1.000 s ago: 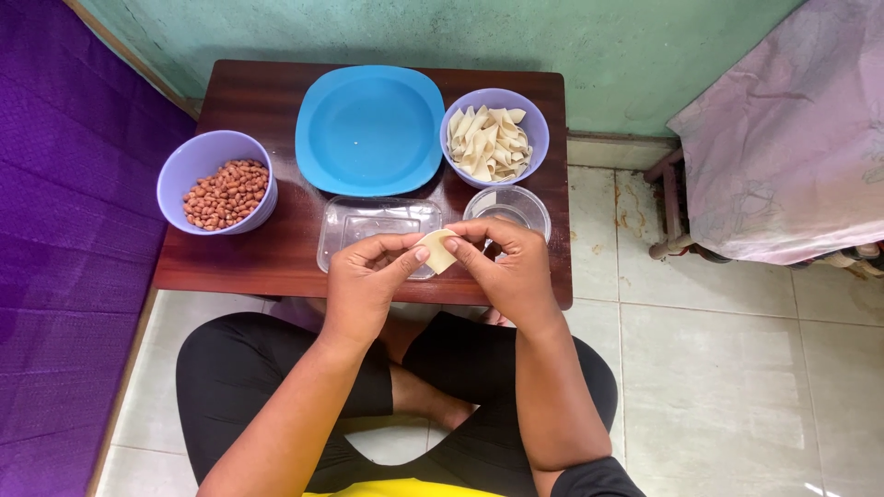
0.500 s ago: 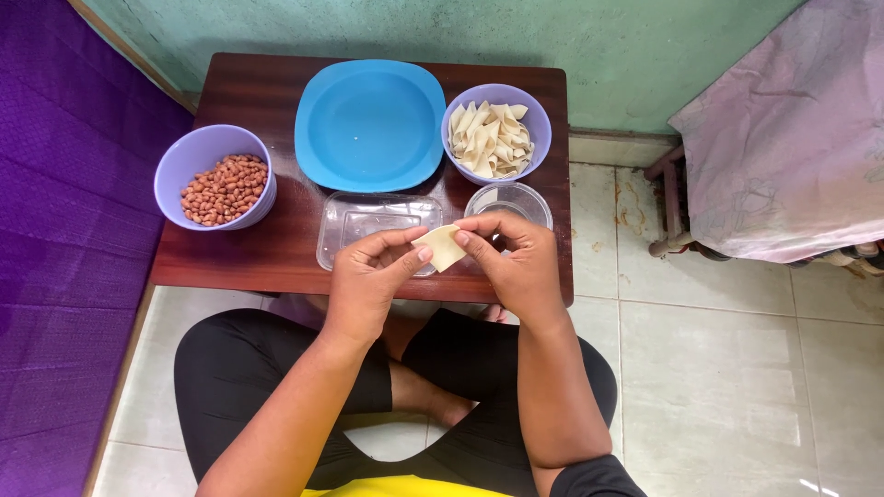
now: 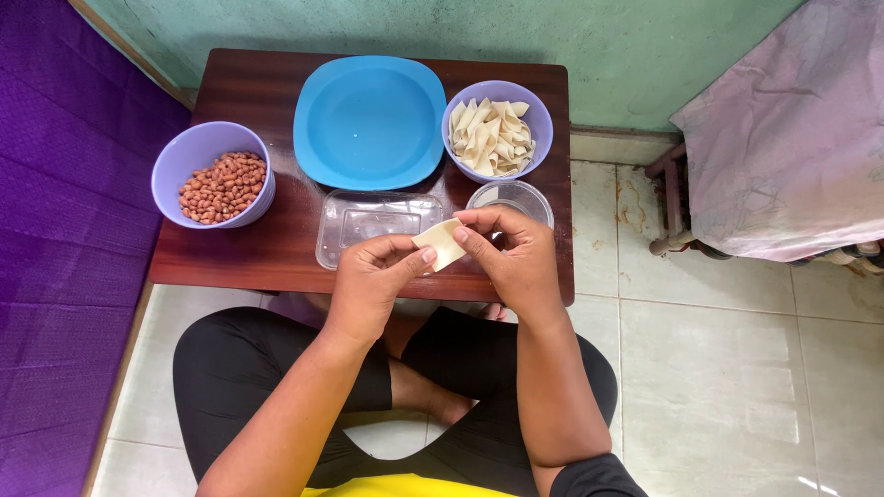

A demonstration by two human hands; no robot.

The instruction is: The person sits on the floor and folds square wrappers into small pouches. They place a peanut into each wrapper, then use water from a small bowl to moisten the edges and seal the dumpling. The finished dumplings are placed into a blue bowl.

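Both hands pinch the pale wrapper [image 3: 440, 245], left hand [image 3: 373, 281] at eight o'clock, right hand [image 3: 511, 253] at three; uneven pulling could tear it.

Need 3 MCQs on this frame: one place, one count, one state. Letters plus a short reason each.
1. Where is the bowl of peanuts?
A. table's left side
B. table's right side
C. on the floor

2. How many purple bowls are on the table?
A. one
B. two
C. three

3. What state is the blue plate in?
A. empty
B. full of peanuts
C. upside down

Answers:
1 A: it sits left of the blue plate.
2 B: the peanut bowl and the bowl of pale folded pieces.
3 A: only bare blue surface shows.

Left hand and right hand pinch a pale dough square together.
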